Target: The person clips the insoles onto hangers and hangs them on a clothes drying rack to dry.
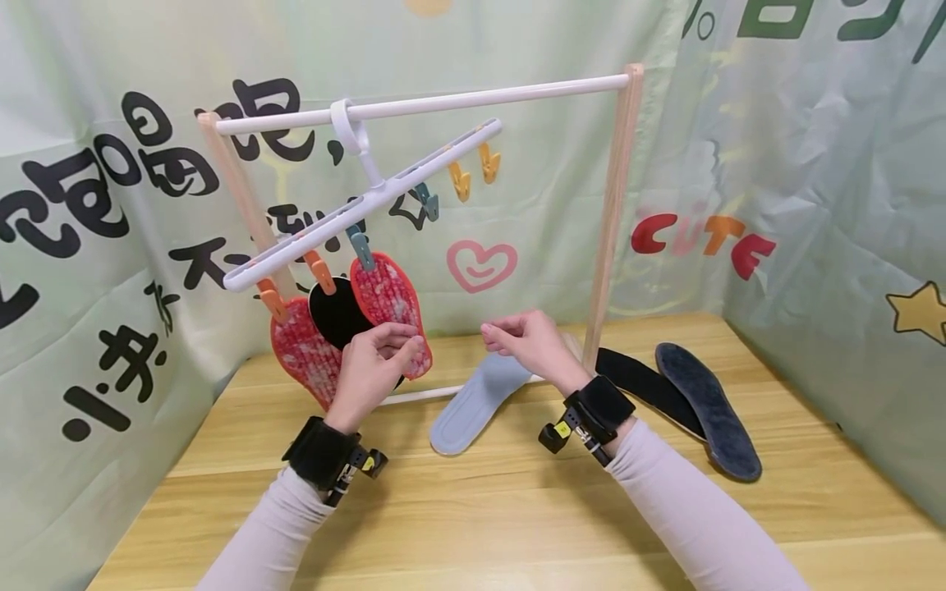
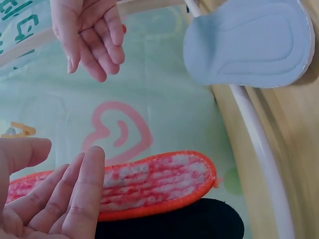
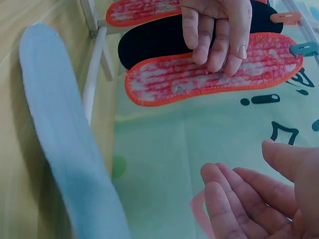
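In the head view my left hand [image 1: 369, 361] hovers in front of the hanging insoles with nothing in its grasp, fingers loosely bent. A red-and-white insole with orange edging [image 1: 388, 291] hangs behind it from a teal clip [image 1: 360, 248]. Beside that, a black insole [image 1: 334, 316] and another red-and-white insole [image 1: 299, 336] hang from orange clips. My right hand [image 1: 538, 345], also holding nothing, is raised near the upper end of a light grey-blue insole [image 1: 480, 404]. Both wrist views show relaxed, parted fingers and thumbs.
A white clip hanger [image 1: 377, 195] hangs tilted, left end low, from the rod [image 1: 473, 97] of a wooden-post rack. Another teal clip [image 1: 426, 203] and two yellow clips [image 1: 461, 182] hold nothing. A black insole [image 1: 643, 386] and a dark grey insole [image 1: 705, 410] overlap at right.
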A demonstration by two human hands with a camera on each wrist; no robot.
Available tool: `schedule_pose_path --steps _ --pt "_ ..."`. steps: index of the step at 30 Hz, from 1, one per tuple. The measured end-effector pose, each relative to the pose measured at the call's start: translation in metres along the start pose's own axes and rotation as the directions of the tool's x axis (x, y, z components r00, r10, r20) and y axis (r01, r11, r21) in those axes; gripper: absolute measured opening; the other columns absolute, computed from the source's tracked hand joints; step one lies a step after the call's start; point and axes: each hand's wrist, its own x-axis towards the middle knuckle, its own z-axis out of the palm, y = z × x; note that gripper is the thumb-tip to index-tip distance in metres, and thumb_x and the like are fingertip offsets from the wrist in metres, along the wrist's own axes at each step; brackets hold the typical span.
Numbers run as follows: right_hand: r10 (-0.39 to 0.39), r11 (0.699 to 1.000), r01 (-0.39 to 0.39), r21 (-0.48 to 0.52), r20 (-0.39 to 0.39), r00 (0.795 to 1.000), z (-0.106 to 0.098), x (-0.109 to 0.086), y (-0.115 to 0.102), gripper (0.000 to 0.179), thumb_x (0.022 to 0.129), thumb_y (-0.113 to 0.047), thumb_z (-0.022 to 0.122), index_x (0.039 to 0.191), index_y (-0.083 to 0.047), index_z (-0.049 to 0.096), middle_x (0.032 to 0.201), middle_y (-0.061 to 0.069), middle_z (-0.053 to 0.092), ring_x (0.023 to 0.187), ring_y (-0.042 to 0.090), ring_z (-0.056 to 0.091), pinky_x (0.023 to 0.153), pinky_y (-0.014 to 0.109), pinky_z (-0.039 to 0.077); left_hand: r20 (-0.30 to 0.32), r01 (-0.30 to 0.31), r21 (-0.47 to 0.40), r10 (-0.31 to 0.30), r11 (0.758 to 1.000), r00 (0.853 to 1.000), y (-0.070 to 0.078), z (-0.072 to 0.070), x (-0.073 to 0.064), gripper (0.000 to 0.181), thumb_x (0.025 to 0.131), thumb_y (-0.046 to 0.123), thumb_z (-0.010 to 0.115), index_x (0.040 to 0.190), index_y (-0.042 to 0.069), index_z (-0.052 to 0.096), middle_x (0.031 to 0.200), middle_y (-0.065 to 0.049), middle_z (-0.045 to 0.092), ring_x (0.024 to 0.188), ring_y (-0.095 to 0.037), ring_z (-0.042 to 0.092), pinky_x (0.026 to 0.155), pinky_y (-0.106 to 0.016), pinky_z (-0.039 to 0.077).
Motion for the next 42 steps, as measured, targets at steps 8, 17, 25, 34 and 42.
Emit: schedule_pose_path --steps 8,17,25,34,42 --pt "0.031 0.999 -0.031 -0.015 0.015 0.999 -0.006 -0.007 0.02 0.034 0.108 -0.025 0.068 0.122 0.005 0.077 0.108 0.02 0.082 0.103 0.041 0.08 0.087 0.037 0.068 0.04 0.002 0.004 -0.002 1.0 0.999 -0.004 0.013 0.005 0.023 0.102 0.025 0.076 0.117 0.009 0.079 0.101 -0.01 0.083 0.088 -0.023 0.08 0.063 -0.022 0.057" --pt "0.083 0.995 -0.083 -0.046 0.0 0.997 -0.012 -0.014 0.04 0.038 0.107 -0.029 0.07 0.123 0.005 0.077 0.104 0.019 0.083 0.099 0.038 0.081 0.088 0.044 0.067 0.115 0.051 -0.037 -0.046 0.998 0.992 -0.006 0.027 0.01 0.023 0.103 0.018 0.075 0.12 0.003 0.076 0.099 -0.018 0.08 0.086 -0.029 0.08 0.074 -0.033 0.068" --pt "0.136 0.991 -0.136 0.003 0.042 0.99 -0.019 -0.019 0.059 0.04 0.109 -0.023 0.065 0.122 0.014 0.073 0.102 0.027 0.08 0.098 0.04 0.081 0.089 0.047 0.067 0.165 0.039 0.018 -0.041 0.999 0.985 -0.008 0.043 0.018 0.019 0.102 0.016 0.075 0.115 0.002 0.077 0.097 -0.016 0.08 0.081 -0.027 0.08 0.071 -0.033 0.068" --pt "0.22 0.975 -0.223 0.015 0.114 0.969 -0.021 -0.022 0.073 0.04 0.11 -0.021 0.064 0.099 0.016 0.078 0.087 0.022 0.081 0.076 0.026 0.082 0.07 0.026 0.067 0.204 0.071 0.088 -0.087 0.994 0.975 -0.01 0.057 0.024 0.018 0.102 0.018 0.076 0.113 0.005 0.077 0.096 -0.014 0.08 0.078 -0.027 0.079 0.068 -0.029 0.066" --pt "0.303 0.953 -0.301 -0.042 0.193 0.933 -0.019 -0.025 0.086 0.042 0.11 -0.026 0.064 0.101 0.012 0.079 0.087 0.017 0.081 0.076 0.018 0.08 0.072 0.028 0.067 0.206 0.07 0.188 -0.109 0.98 0.972 -0.014 0.069 0.03 0.018 0.1 0.021 0.077 0.108 0.005 0.078 0.099 -0.014 0.08 0.074 -0.026 0.079 0.07 -0.031 0.064"
